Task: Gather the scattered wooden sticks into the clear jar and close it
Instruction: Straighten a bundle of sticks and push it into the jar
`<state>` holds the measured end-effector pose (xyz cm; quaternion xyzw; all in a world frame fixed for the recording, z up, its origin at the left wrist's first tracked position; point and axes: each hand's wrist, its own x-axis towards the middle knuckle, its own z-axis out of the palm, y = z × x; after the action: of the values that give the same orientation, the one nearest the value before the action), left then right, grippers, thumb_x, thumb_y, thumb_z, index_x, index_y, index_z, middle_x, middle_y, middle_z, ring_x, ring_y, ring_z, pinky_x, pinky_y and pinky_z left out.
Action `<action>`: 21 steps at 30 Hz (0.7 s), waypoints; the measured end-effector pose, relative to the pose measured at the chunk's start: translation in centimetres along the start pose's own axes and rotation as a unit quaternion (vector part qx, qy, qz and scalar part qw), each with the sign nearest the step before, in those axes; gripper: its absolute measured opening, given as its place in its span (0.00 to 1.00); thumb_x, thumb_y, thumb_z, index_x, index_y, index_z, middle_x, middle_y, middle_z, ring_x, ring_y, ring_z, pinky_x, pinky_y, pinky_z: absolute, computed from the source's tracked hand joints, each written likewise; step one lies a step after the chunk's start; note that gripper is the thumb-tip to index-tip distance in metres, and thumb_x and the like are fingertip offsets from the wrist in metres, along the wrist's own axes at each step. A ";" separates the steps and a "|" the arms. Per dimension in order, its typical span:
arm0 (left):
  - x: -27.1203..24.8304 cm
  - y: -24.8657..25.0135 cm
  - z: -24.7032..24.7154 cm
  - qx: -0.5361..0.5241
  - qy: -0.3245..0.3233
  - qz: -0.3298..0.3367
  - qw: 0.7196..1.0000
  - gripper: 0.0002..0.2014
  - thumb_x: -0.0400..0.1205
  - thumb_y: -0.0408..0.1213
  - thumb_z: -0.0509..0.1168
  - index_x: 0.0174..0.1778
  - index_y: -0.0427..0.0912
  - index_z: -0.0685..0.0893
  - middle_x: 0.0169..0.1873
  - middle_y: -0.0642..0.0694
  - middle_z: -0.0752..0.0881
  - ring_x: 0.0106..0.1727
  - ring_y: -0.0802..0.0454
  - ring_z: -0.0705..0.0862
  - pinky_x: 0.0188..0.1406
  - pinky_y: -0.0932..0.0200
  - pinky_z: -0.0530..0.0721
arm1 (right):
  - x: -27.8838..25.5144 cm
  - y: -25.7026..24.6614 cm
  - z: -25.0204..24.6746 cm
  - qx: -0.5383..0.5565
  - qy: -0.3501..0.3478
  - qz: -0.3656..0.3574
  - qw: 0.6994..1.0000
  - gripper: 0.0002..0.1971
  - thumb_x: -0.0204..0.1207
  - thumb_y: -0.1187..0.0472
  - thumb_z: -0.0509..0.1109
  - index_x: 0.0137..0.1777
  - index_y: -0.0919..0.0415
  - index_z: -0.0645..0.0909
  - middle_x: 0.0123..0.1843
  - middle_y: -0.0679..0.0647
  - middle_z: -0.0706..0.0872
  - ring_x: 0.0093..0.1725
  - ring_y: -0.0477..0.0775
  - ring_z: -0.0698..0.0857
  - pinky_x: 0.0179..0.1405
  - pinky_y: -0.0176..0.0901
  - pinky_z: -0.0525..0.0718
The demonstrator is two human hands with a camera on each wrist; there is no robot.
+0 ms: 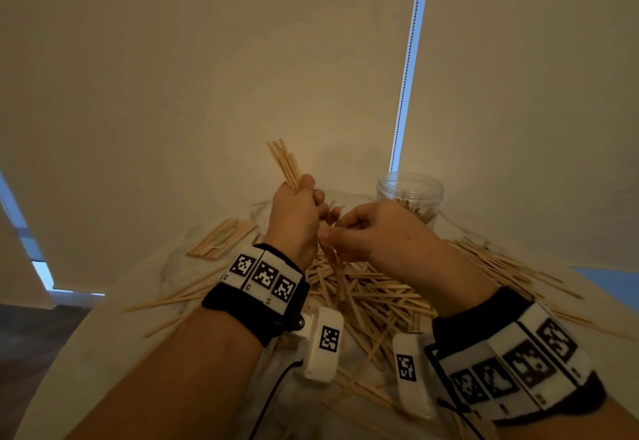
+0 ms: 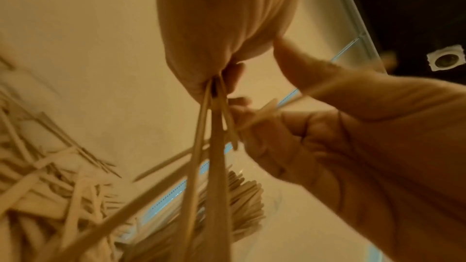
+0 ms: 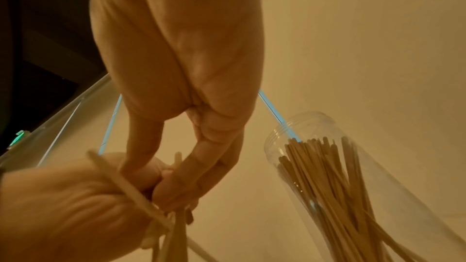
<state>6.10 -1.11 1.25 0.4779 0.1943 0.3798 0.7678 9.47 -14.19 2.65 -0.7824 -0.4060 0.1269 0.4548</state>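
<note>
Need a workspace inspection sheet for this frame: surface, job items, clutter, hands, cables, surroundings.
Surface: white table, largely covered in sticks.
Job's things: clear jar upright at the back, no lid on it, part filled with sticks; loose stick pile under the hands; neat stack at back left. Lid: nothing seen.
Clutter: nothing seen beyond the sticks.
Hands: left hand grips an upright bundle; right hand pinches sticks at the bundle's lower end.
Cables: dark wire from the left wrist unit.
Surroundings: pale roller blinds, bead chain, dark floor at left.
</note>
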 end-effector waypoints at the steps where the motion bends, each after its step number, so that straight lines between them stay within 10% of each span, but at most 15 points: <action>1: 0.3 -0.2 0.0 0.002 0.007 0.006 1.000 0.10 0.92 0.44 0.54 0.50 0.41 0.72 0.28 0.49 0.70 0.19 0.57 0.67 0.20 0.60 0.75 | -0.1 -0.1 -0.1 -0.004 0.000 -0.008 1.000 0.09 0.73 0.53 0.80 0.45 0.58 0.88 0.35 0.50 0.92 0.38 0.46 0.92 0.50 0.46 0.91; 5: 0.8 0.1 0.0 -0.020 -0.001 -0.012 1.000 0.19 0.90 0.55 0.53 0.43 0.43 0.70 0.24 0.51 0.68 0.19 0.58 0.61 0.17 0.63 0.60 | 0.4 -0.2 -1.1 -0.036 0.041 -0.017 0.998 0.02 0.76 0.62 0.77 0.44 0.57 0.87 0.33 0.54 0.91 0.37 0.54 0.92 0.47 0.53 0.91; 8: -0.5 0.7 0.7 0.006 -0.072 -0.040 0.997 0.19 0.91 0.53 0.52 0.44 0.41 0.72 0.31 0.44 0.79 0.23 0.53 0.75 0.19 0.61 0.74 | 0.6 -0.2 -2.3 -0.023 0.152 -0.053 0.987 0.06 0.74 0.60 0.79 0.43 0.54 0.84 0.31 0.52 0.91 0.31 0.47 0.90 0.40 0.50 0.91; 12: -3.1 0.0 2.3 0.117 -0.213 -0.025 0.970 0.28 0.92 0.54 0.48 0.58 0.31 0.81 0.44 0.34 0.90 0.44 0.41 0.91 0.50 0.43 0.91 | 0.4 -0.7 -3.3 0.034 0.248 -0.099 0.963 0.02 0.79 0.59 0.75 0.47 0.50 0.85 0.32 0.50 0.90 0.28 0.40 0.88 0.26 0.32 0.83; 18: -4.9 -1.4 3.5 0.128 -0.257 0.025 0.958 0.24 0.90 0.57 0.50 0.64 0.39 0.77 0.27 0.51 0.67 0.22 0.57 0.64 0.22 0.62 0.66 | 0.3 -1.0 -4.6 -0.013 0.281 -0.131 0.951 0.12 0.83 0.54 0.69 0.64 0.42 0.85 0.57 0.41 0.85 0.44 0.33 0.86 0.42 0.23 0.82; 21: -6.0 -1.0 3.9 0.148 -0.300 0.010 0.942 0.28 0.88 0.63 0.48 0.51 0.41 0.79 0.25 0.52 0.65 0.23 0.57 0.61 0.22 0.62 0.60 | 0.0 -1.1 -5.3 0.027 0.263 -0.126 0.956 0.24 0.84 0.52 0.67 0.79 0.37 0.69 0.68 0.42 0.80 0.54 0.41 0.87 0.50 0.41 0.90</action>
<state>5.27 -8.29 1.76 0.6801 0.0042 0.1928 0.7073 11.90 -17.14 6.53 -0.7179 -0.3642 -0.1307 0.5786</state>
